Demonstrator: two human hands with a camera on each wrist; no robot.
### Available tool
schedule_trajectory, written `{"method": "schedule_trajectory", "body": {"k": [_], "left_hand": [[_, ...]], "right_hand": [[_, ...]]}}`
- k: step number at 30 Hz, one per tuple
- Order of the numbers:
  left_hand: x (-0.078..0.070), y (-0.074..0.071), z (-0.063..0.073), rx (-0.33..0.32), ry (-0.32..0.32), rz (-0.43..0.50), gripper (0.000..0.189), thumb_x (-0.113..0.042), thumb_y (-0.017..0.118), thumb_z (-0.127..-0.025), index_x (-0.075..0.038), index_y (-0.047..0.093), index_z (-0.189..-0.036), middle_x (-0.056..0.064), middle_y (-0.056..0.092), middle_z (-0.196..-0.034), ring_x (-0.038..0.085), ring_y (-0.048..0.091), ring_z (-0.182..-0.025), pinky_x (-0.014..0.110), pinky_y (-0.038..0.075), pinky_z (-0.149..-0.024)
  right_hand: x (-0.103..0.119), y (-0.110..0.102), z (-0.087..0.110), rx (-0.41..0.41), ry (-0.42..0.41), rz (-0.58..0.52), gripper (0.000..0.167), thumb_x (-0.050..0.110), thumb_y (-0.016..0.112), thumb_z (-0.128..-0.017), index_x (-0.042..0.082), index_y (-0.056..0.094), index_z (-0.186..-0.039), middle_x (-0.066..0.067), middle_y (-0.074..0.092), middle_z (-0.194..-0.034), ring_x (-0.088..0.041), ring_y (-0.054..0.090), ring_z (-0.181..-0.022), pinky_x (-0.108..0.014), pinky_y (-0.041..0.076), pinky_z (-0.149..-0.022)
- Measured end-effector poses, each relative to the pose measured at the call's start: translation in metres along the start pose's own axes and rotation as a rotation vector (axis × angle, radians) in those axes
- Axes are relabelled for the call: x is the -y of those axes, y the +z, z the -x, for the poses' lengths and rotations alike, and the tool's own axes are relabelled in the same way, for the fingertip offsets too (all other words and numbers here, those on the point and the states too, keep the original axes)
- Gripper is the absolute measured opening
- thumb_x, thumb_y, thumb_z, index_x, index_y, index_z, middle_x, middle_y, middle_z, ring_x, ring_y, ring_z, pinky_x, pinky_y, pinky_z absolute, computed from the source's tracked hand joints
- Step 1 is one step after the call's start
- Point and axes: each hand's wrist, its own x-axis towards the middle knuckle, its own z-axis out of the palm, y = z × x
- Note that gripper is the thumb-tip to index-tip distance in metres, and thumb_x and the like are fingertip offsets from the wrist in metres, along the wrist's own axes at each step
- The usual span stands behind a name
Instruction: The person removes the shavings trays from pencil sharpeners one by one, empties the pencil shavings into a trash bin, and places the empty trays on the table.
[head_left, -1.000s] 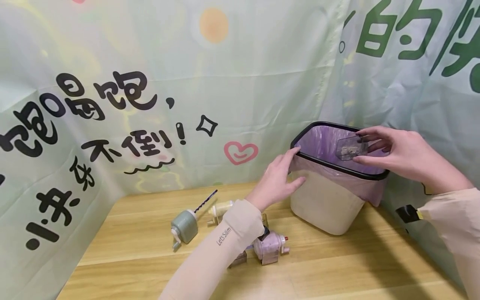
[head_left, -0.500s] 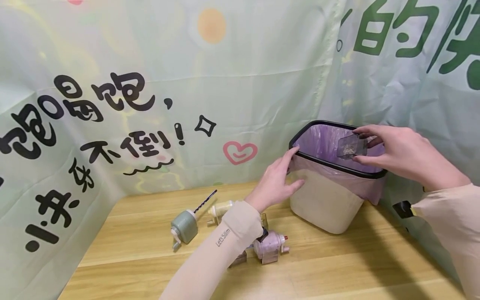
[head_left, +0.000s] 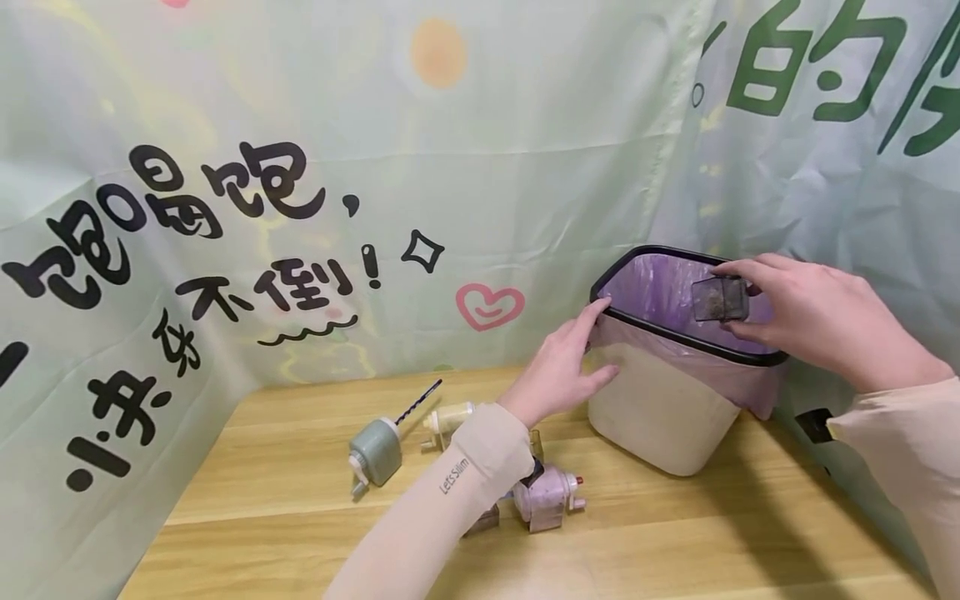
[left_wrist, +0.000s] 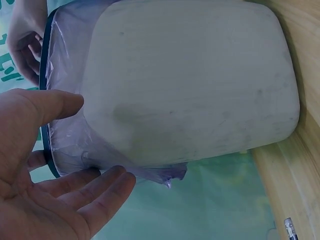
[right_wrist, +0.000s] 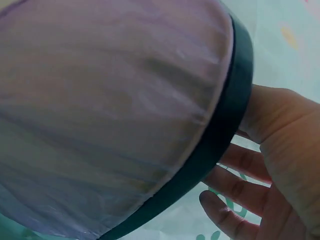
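My right hand (head_left: 813, 312) pinches a small clear grey drawer-like box (head_left: 718, 300) over the mouth of a white trash bin (head_left: 660, 404). Light shavings show through the box wall. Lined with a purple bag (head_left: 645, 279), the bin has a black rim (head_left: 697, 343). At the rim's left corner rests my left hand (head_left: 558, 367), its index fingertip on the rim and its thumb held apart. In the left wrist view, the fingers of that left hand (left_wrist: 60, 185) lie fairly straight beside the bag. The right wrist view hides the box behind the rim.
On the wooden table (head_left: 300, 517) stand a grey-green crank pencil sharpener (head_left: 377, 452) with a dark pencil in it, a yellow sharpener (head_left: 450, 417) and a pink one (head_left: 543, 498). A small brownish clear piece (head_left: 483, 521) lies partly under my left sleeve. Printed cloth hangs behind.
The clear box has turned in my right hand, showing another side, still over the bin. My left hand stays at the rim. The head view has shifted slightly.
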Motion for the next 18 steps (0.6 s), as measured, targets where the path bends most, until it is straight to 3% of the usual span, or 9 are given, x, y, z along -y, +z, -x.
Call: {"method": "schedule_trajectory", "body": {"k": [6,18], "left_hand": [[0.0009,-0.0004,0.0000,-0.003,0.022,0.002,0.089,-0.028,0.075,-0.102,-0.027,0.020,-0.171,0.010,0.057,-0.157,0.026,0.064,-0.135,0.040,0.055,-0.114],[0.0011,-0.0013,0.0010,-0.001,0.014,-0.009,0.089,-0.029,0.076,-0.101,-0.029,0.021,-0.171,0.009,0.056,-0.159,0.024,0.061,-0.139,0.041,0.053,-0.117]], "right_hand": [[0.0054,0.0020,0.0007,-0.136,-0.133,0.074,0.069,0.011,0.096,-0.061,0.011,0.075,-0.126,-0.012,0.076,-0.110,-0.039,0.069,-0.076,-0.062,0.055,-0.065],[0.0041,0.0033,-0.0024,-0.266,-0.366,0.200,0.077,0.008,0.097,-0.047,0.007,0.075,-0.121,-0.015,0.074,-0.103,-0.040,0.068,-0.084,-0.054,0.053,-0.060]]}}
